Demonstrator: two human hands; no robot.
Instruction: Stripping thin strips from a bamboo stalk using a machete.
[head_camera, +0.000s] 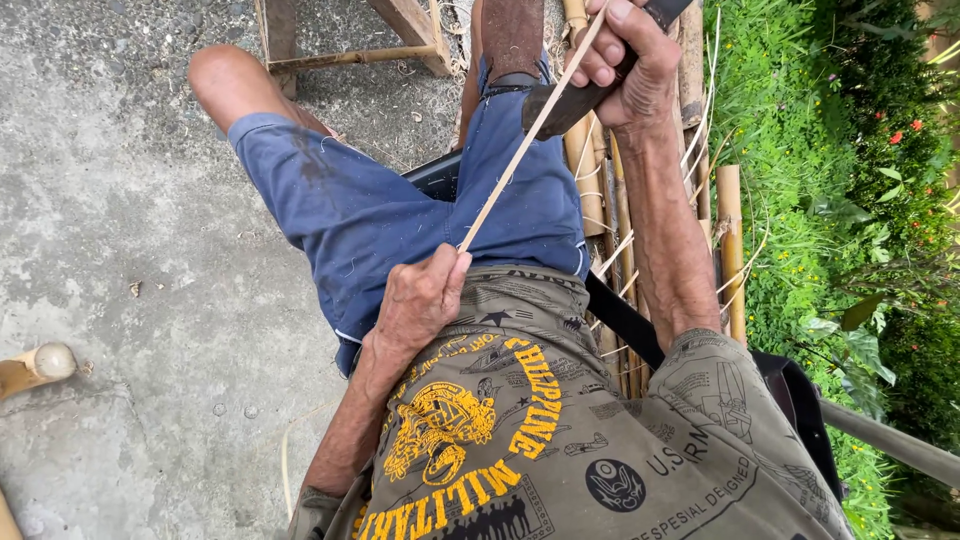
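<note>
I am pinching the thin bamboo strip (520, 150) in my left hand (420, 300) over my thigh; my right hand (630, 65) is gripping the knife (575, 100) against it. I am judging the blade could slip toward my leg.

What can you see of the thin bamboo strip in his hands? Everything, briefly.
The bamboo strip is a long, narrow, pale tan sliver, straight and flat-looking. It runs diagonally from lower left to upper right over the blue shorts. The left hand pinches its lower end by the lap. Its upper part passes under the right hand, which also grips a dark knife blade pressed against the strip. The upper tip sticks out just past the right hand's fingers. No breaks or nodes visible.
</note>
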